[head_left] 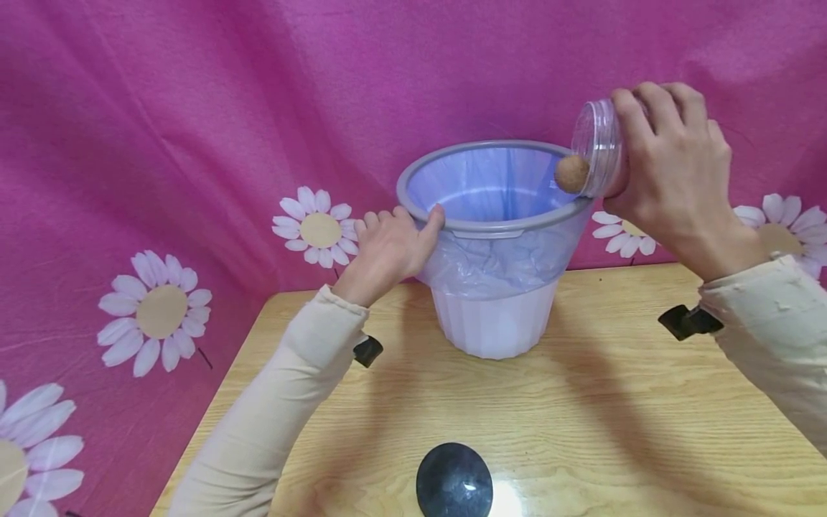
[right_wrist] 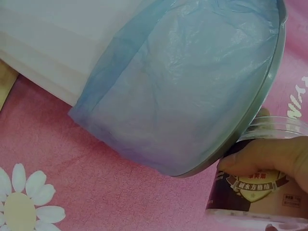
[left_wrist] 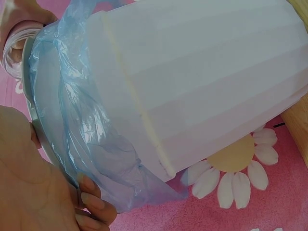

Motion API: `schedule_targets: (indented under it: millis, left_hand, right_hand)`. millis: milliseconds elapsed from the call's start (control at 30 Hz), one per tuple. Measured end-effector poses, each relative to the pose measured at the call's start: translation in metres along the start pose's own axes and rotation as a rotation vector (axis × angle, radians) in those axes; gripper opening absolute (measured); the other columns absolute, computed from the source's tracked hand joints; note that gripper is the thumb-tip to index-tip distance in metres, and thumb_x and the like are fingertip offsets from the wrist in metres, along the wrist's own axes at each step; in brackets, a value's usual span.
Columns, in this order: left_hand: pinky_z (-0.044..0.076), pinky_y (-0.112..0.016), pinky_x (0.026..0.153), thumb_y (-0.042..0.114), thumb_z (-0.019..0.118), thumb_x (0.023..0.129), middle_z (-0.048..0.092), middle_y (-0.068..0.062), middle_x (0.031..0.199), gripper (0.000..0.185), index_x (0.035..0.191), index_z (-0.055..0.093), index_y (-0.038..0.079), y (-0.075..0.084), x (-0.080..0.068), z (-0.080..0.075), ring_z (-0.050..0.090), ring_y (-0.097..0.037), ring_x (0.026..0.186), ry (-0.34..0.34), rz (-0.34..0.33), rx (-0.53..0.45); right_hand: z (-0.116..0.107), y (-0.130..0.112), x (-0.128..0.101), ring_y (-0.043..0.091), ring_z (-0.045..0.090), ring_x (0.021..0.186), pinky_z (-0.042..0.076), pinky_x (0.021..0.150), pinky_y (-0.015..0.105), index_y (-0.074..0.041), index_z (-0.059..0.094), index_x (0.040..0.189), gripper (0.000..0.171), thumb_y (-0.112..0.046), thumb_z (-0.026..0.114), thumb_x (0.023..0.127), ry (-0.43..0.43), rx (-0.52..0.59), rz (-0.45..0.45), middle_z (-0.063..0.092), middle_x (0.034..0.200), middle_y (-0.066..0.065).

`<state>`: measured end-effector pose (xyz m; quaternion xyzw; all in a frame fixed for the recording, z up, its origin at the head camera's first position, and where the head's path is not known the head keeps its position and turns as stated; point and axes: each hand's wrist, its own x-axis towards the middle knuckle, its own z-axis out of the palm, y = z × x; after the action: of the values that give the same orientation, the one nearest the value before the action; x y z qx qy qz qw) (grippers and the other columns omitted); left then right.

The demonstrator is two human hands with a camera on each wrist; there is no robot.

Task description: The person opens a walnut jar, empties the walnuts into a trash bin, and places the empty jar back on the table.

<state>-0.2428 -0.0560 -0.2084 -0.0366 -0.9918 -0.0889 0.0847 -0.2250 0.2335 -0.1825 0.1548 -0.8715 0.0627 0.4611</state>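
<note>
A clear plastic jar (head_left: pixel 597 147) is tipped on its side at the right rim of a white waste bin (head_left: pixel 494 323), its open mouth facing over the bin. A round brown ball (head_left: pixel 571 173) sits at the lip of that mouth, just above the bin's grey rim ring (head_left: pixel 481 228). The right hand (head_left: pixel 672 172) holds the jar, fingers curled round its body. The left hand (head_left: pixel 388 248) grips the opposite side of the rim, thumb over the ring and fingers curled on the outside.

The bin is lined with a thin blue plastic bag (head_left: pixel 491 258), folded over the rim and hanging partway down the ribbed wall. It stands on a wooden table (head_left: pixel 601 416), at the far edge.

Only the right wrist view shows the jar's label (right_wrist: pixel 255 185): dark brown with a gold banner carrying small characters too blurred to read. The left wrist view shows the bin's ribbed wall up close and the jar's mouth beyond the rim, which the head view hides.

A dark round disc (head_left: pixel 454 481) lies on the table's near edge. Behind hangs a pink cloth (head_left: pixel 194 108) printed with white daisies (head_left: pixel 316 228).
</note>
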Motion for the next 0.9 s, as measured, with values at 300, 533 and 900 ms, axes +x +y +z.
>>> schedule_targets:
  millis: [300,533,900]
  left_hand:
    - [0.031,-0.047,0.092,0.062,0.017,0.096,0.053,-0.021,0.104,0.076,0.111,0.052,-0.004,-0.0011,0.0003,0.0003,0.044,-0.036,0.100,0.000,-0.007,0.000]
    - [0.032,-0.048,0.091,0.063,0.017,0.096,0.054,-0.021,0.104,0.077,0.109,0.053,-0.004,-0.0010,-0.0005,0.0006,0.045,-0.036,0.100,0.006,-0.004,0.003]
    - [0.032,-0.048,0.092,0.063,0.017,0.096,0.054,-0.022,0.106,0.078,0.110,0.053,-0.004,-0.0002,0.0000,0.0009,0.046,-0.037,0.102,0.009,0.001,0.007]
  right_hand:
    - [-0.0001,0.0006,0.0003,0.042,0.039,0.125,0.041,0.077,0.072,-0.003,0.045,0.133,0.089,-0.002,0.075,0.050,-0.020,0.003,0.019,0.048,0.130,0.022]
    - [-0.0003,0.0015,-0.0003,0.041,0.038,0.126,0.041,0.077,0.072,-0.003,0.044,0.133,0.087,-0.002,0.072,0.051,-0.028,0.007,0.035,0.047,0.131,0.021]
    - [-0.0011,0.0028,0.0007,0.042,0.038,0.126,0.041,0.077,0.072,-0.004,0.044,0.134,0.088,0.001,0.072,0.051,-0.034,-0.002,0.012,0.047,0.131,0.021]
